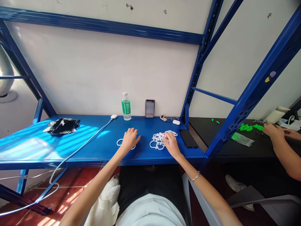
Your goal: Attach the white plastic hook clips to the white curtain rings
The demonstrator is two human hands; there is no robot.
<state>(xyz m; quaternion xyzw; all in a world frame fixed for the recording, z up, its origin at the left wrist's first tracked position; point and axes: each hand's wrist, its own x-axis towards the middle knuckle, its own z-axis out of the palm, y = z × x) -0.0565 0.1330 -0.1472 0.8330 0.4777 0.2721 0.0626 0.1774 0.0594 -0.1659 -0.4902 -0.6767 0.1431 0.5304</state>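
My left hand (129, 138) rests palm down on the blue shelf (94, 147), fingers spread over a couple of white plastic rings (119, 142). My right hand (171, 143) lies on the right side of a pile of several white rings (158, 140), its fingers bent down into the pile; whether they pinch a ring is hidden. The two hands are about a hand's width apart.
A green-labelled water bottle (126, 106), a small dark box (150, 108), an earbud case (176, 122) and glasses (168, 118) stand at the back. A black phone (188, 138) lies right of the pile. A white cable (89, 139) and black bag (61, 125) lie left. Another person's hands (274, 130) work beside green parts (249, 127).
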